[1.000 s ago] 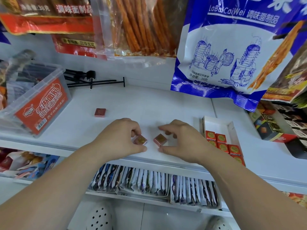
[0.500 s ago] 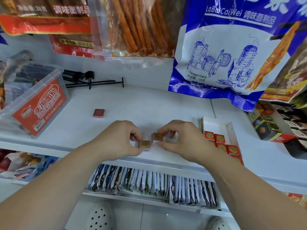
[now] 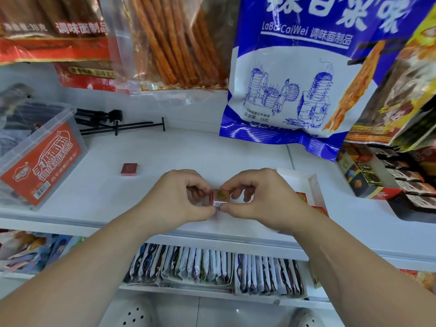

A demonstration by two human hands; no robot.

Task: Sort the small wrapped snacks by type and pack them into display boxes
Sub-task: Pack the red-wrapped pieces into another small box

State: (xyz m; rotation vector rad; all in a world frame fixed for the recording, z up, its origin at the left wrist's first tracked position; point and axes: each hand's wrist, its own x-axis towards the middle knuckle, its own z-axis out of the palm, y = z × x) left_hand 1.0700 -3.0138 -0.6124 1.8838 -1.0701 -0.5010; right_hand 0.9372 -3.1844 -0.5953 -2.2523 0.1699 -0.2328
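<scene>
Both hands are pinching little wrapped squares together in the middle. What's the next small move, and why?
Probably carry the wrapped squares right, into the white display box. The left hand and right hand pinch them pressed together, and that box already holds similar red squares, with bare room at its far end.

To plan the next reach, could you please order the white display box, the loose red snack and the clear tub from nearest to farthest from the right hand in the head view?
From the right hand:
1. White display box, just to its right.
2. Loose red snack, beyond the left hand, to the left.
3. Clear tub, far left.
</scene>
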